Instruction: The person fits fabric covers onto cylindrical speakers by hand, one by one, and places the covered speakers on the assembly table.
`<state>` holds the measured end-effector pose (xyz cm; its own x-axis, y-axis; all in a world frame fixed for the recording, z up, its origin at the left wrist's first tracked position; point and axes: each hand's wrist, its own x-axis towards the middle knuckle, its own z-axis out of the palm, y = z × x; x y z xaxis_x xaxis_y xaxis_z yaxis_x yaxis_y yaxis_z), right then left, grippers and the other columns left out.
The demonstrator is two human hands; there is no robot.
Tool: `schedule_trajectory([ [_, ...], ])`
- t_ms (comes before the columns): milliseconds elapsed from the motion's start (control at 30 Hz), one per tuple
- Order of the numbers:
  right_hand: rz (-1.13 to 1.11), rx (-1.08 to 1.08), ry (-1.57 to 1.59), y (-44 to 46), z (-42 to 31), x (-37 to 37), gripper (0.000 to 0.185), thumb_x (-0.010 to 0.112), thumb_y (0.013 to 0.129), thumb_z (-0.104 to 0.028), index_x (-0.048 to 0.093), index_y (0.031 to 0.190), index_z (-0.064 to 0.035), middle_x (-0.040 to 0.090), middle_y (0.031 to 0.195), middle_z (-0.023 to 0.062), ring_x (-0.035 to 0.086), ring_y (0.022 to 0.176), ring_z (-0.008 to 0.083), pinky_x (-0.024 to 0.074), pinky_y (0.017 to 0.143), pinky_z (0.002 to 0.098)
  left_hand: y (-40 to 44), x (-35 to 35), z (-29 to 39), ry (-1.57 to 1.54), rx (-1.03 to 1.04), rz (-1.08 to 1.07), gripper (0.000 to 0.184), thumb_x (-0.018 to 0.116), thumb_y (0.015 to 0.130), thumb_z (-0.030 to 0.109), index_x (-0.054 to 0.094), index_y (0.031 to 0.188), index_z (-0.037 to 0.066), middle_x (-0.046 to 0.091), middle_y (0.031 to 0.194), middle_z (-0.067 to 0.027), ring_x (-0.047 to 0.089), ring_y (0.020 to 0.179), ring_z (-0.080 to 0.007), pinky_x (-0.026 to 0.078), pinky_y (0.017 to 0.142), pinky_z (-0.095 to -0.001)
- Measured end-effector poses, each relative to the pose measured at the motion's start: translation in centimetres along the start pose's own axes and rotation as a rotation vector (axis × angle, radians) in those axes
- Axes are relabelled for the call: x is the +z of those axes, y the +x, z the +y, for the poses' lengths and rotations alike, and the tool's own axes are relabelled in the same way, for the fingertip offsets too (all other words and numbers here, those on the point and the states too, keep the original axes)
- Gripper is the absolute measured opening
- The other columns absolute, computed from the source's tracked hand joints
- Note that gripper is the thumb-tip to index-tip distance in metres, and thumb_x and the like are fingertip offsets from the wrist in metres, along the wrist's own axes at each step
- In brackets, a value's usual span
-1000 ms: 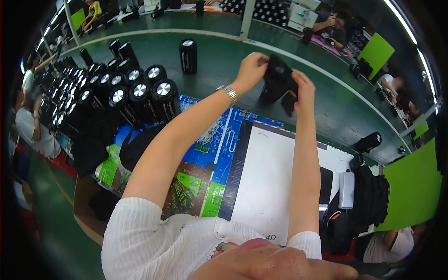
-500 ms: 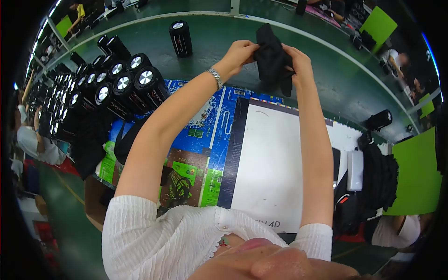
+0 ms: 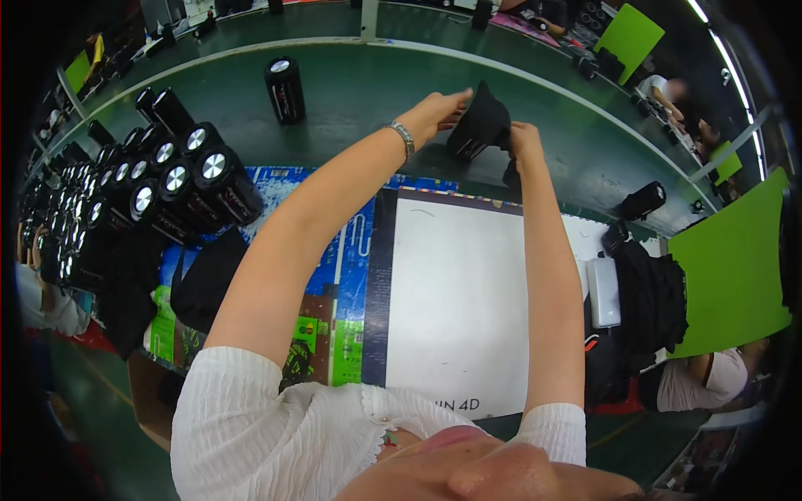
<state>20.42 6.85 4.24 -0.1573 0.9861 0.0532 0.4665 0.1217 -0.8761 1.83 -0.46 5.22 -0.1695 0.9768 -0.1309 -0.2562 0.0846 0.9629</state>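
Observation:
Near the far side of the bench, a black cloth bag point(image 3: 489, 108) hangs over a black cylinder point(image 3: 468, 140), whose lower part with pale lettering shows. My left hand point(image 3: 436, 115), a metal bracelet at its wrist, is at the bag's left edge with its fingers bent around that side; the fingertips are partly hidden. The bag's right edge is pinched in my right hand point(image 3: 526, 144). Loose dark cloth hangs below that hand. Another black cylinder point(image 3: 285, 90) with a silver top stands upright to the left.
Many silver-topped black cylinders point(image 3: 215, 165) crowd the left side. Black cloth point(image 3: 209, 280) lies before them. A white board point(image 3: 459, 292) covers the middle. At right are a white case point(image 3: 603, 292), piled black bags point(image 3: 652, 301), a lying cylinder point(image 3: 643, 201) and a green panel point(image 3: 731, 275). People sit beyond.
The bag, held up without a visible cylinder half a second ago, now sits over the cylinder's upper part. Both hands have come lower. The view has shifted, moving the surroundings leftward.

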Motion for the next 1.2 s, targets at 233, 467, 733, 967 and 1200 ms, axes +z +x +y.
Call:
schedule_trajectory([
  [233,-0.011,0.086,0.507,-4.5,-3.8,1.1,0.022,0.062,0.082,-0.015,0.063,0.071,0.0033,0.052,0.057,0.0062,0.045,0.043,0.0154,0.0292,0.04,0.0311,-1.6,3.4,1.5,-0.372,0.011,-0.107,0.037,0.053,0.094,0.03,0.055,0.109,-0.004,0.064,0.105,-0.0176,0.064,0.093,-0.0241,0.053,0.084,-0.0351],
  [467,0.039,-0.079,0.312,-3.5,-2.1,5.5,0.02,0.058,0.082,-0.013,0.066,0.079,0.0054,0.06,0.068,0.0097,0.055,0.058,0.0147,0.0389,0.048,0.0316,-1.4,-1.4,-0.2,-0.335,-0.037,0.042,0.033,0.045,0.097,0.024,0.057,0.107,-0.004,0.065,0.102,-0.0158,0.065,0.09,-0.0254,0.053,0.079,-0.0354],
  [733,0.055,-0.071,-0.107,-3.4,3.7,4.9,0.023,0.061,0.074,-0.019,0.071,0.085,-0.0014,0.067,0.087,0.0227,0.066,0.088,0.0359,0.0501,0.08,0.0396,2.7,-4.3,-7.1,1.002,0.397,0.168,0.033,0.056,0.09,0.027,0.065,0.09,-0.005,0.064,0.074,-0.02,0.065,0.074,-0.0277,0.048,0.07,-0.0387],
  [967,0.212,-0.118,-0.137,-6.0,2.7,4.7,0.018,0.064,0.073,-0.018,0.07,0.082,-0.0039,0.067,0.086,0.0209,0.065,0.087,0.0384,0.0503,0.08,0.0427,0.2,-2.6,-7.7,0.379,0.487,0.336,0.04,0.059,0.088,0.035,0.066,0.104,-0.001,0.069,0.09,-0.015,0.065,0.091,-0.0247,0.048,0.08,-0.0311],
  [1200,0.375,-0.22,0.043,-7.8,0.0,5.3,0.017,0.064,0.079,-0.018,0.066,0.081,-0.0018,0.065,0.07,0.0177,0.065,0.074,0.0358,0.05,0.07,0.0402,-5.6,1.9,-1.5,0.057,0.586,0.017,0.043,0.047,0.096,0.038,0.061,0.103,-0.003,0.067,0.092,-0.011,0.065,0.082,-0.0161,0.05,0.075,-0.0248],
])
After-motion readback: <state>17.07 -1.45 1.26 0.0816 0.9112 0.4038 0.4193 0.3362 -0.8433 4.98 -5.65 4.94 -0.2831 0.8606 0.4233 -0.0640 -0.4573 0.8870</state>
